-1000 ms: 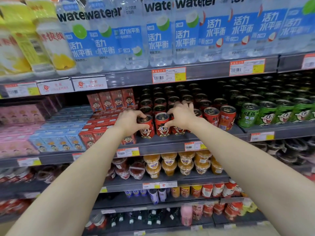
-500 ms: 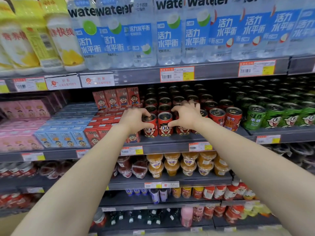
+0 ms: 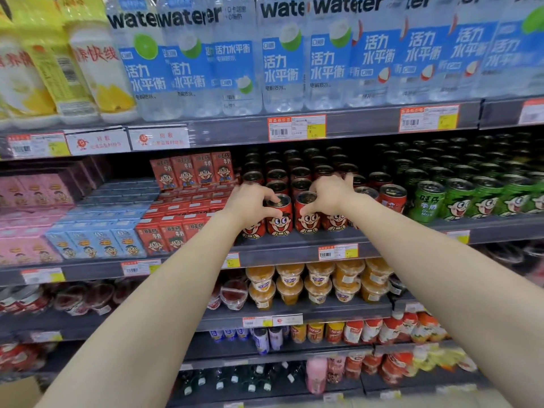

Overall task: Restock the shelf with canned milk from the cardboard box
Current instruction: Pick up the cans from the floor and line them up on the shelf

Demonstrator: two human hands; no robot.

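Note:
Red cans of milk with a cartoon face stand in rows on the middle shelf (image 3: pixel 294 245). My left hand (image 3: pixel 251 203) curls round the front-row red can (image 3: pixel 279 220), thumb on its side and fingers over its rim. My right hand (image 3: pixel 331 195) grips the neighbouring red can (image 3: pixel 306 217) the same way, with further red cans behind and to its right. Both cans stand upright on the shelf near its front edge. A corner of the cardboard box (image 3: pixel 17 391) shows at the bottom left.
Green cans (image 3: pixel 459 201) fill the shelf to the right; red cartons (image 3: pixel 164 234) and blue cartons (image 3: pixel 88 242) lie to the left. Water bottles (image 3: pixel 282 60) stand above. Orange fruit cups (image 3: pixel 318 287) sit on the shelf below.
Both hands stay on the two front red cans. The view has shifted slightly right and upward along the shelf; the cans appear in about the same spot.

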